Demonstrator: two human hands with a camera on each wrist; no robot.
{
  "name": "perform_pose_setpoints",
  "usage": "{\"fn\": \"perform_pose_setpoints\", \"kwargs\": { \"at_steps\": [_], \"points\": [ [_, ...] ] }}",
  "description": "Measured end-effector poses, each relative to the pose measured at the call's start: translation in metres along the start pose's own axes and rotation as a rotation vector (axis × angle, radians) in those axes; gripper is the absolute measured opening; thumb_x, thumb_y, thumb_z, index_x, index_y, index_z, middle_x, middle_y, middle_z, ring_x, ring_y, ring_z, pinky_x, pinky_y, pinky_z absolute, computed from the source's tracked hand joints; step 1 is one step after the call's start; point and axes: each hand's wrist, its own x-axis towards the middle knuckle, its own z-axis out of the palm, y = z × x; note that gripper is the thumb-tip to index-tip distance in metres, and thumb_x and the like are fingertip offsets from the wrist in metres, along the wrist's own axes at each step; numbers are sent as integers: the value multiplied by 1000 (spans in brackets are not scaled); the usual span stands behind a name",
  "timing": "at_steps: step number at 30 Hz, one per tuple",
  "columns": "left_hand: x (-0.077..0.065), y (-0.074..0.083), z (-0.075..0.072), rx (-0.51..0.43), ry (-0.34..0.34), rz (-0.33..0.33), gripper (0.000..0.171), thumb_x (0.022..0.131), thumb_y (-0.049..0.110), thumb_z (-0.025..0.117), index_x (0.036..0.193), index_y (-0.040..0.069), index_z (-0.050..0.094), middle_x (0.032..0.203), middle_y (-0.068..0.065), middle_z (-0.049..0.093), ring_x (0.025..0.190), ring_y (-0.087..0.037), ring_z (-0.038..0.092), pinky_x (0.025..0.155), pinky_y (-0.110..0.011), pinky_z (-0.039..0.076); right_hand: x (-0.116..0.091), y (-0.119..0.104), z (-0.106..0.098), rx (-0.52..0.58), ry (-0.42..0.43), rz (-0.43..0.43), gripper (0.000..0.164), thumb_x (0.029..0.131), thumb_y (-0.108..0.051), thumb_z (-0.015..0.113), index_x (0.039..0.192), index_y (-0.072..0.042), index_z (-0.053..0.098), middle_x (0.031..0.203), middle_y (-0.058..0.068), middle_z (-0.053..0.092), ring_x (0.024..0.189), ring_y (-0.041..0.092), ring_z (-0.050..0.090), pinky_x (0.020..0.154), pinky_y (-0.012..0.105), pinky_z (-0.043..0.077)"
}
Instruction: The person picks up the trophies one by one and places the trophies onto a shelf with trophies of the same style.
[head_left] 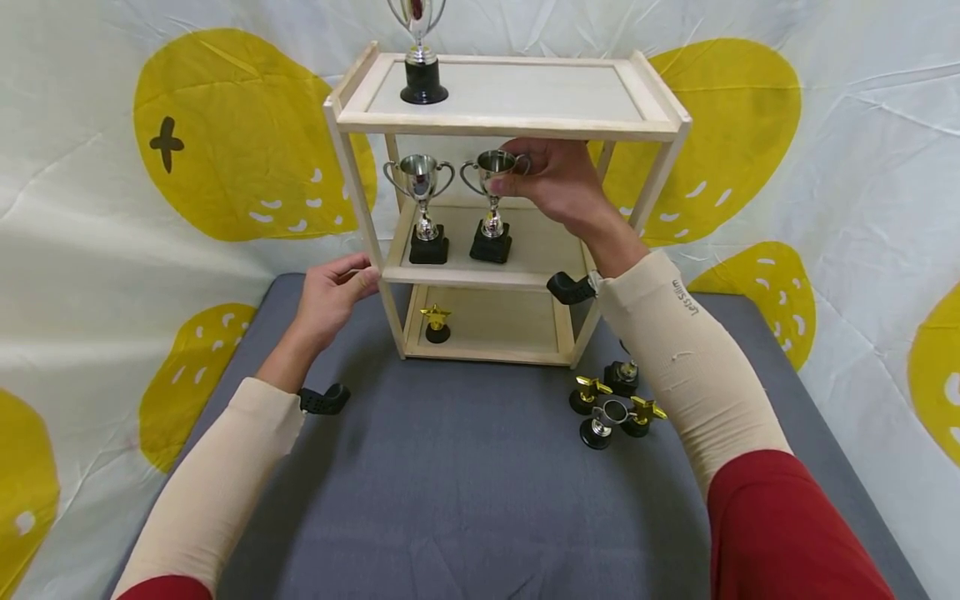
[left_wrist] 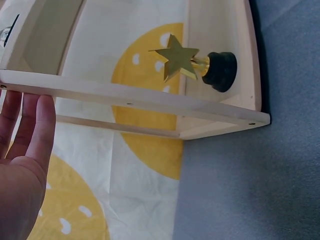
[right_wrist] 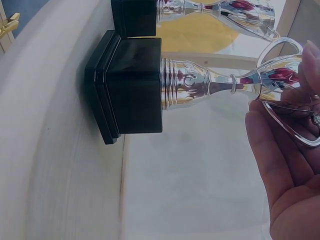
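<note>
On the middle shelf stand two silver two-handled trophies with black square bases. My right hand (head_left: 558,179) holds the right trophy (head_left: 491,233) by its cup, thumb in front and fingers behind; its base (right_wrist: 135,85) sits on the shelf board. Close to its left is the other silver trophy (head_left: 426,229). My left hand (head_left: 330,296) is at the left front post of the wooden shelf (head_left: 465,273), with extended fingers (left_wrist: 42,125) touching the post. Below, on the bottom shelf, a gold star trophy (head_left: 437,323) stands near the left side.
A larger silver trophy (head_left: 424,79) stands on the top board at left. Right of the shelf, several small trophies cluster on the grey cloth (head_left: 465,475): two gold stars, a small silver cup (head_left: 611,414) and a black-based one (head_left: 622,379) partly behind my right arm.
</note>
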Motion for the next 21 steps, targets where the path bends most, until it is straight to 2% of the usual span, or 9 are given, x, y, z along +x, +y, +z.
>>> {"fn": "perform_pose_setpoints", "kwargs": {
  "at_steps": [6, 14, 21],
  "points": [
    [0, 1, 0, 4, -3, -4, 41, 103, 5, 63, 138, -15, 58, 106, 15, 70, 97, 2, 71, 88, -17, 61, 1, 1, 0, -18, -6, -12, 39, 84, -7, 87, 120, 1, 74, 90, -14, 78, 78, 9, 66, 72, 21, 55],
    [0, 1, 1, 15, -6, -12, 40, 103, 6, 63, 138, -15, 59, 107, 15, 69, 98, 2, 71, 87, -16, 62, 1, 3, 1, -48, -4, 17, 41, 85, -9, 87, 123, 0, 74, 95, -10, 78, 82, 10, 66, 74, 21, 54],
    [0, 1, 0, 4, -6, -12, 42, 103, 5, 64, 139, -15, 58, 107, 15, 69, 98, 2, 71, 87, -16, 61, 2, 3, 2, -48, -11, 9, 38, 86, -9, 86, 121, -1, 75, 96, -10, 78, 80, 10, 66, 73, 22, 54]
  ]
}}
